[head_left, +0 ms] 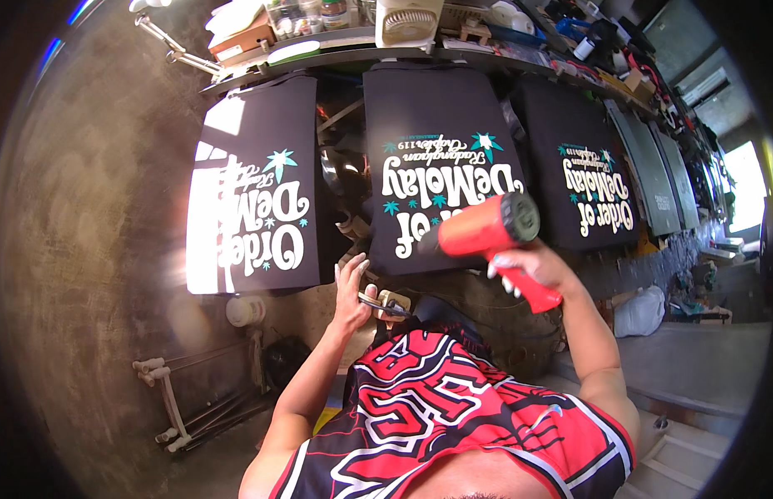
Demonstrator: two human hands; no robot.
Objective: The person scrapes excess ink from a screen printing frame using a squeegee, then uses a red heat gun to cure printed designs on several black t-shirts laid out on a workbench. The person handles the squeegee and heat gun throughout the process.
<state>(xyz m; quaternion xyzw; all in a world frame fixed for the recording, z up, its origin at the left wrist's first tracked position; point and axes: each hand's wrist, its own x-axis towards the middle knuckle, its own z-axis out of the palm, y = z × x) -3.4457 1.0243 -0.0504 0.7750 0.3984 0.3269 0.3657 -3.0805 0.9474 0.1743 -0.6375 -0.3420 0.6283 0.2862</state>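
Note:
My right hand point(532, 264) is wrapped round the handle of a red heat gun point(478, 226) with a black vented back. Its dark, blurred nozzle points left, over the lower part of the middle black printed shirt point(432, 108). Part of that shirt's white lettering is hidden by the gun. My left hand point(351, 293) is raised near the shirt's lower left corner, fingers pointing up. A black cord point(388, 308) runs across it by the thumb and seems held there. Beside this hand is a beige block-like object point(395, 298), partly hidden.
Similar black printed shirts lie left point(270, 125) and right point(561, 112), the left one in bright sunlight. Dark flat boards point(640, 166) continue rightward. Behind runs a cluttered shelf point(336, 58) with a beige fan point(409, 25). A pipe frame point(174, 403) stands lower left; a white bag point(640, 312) sits right.

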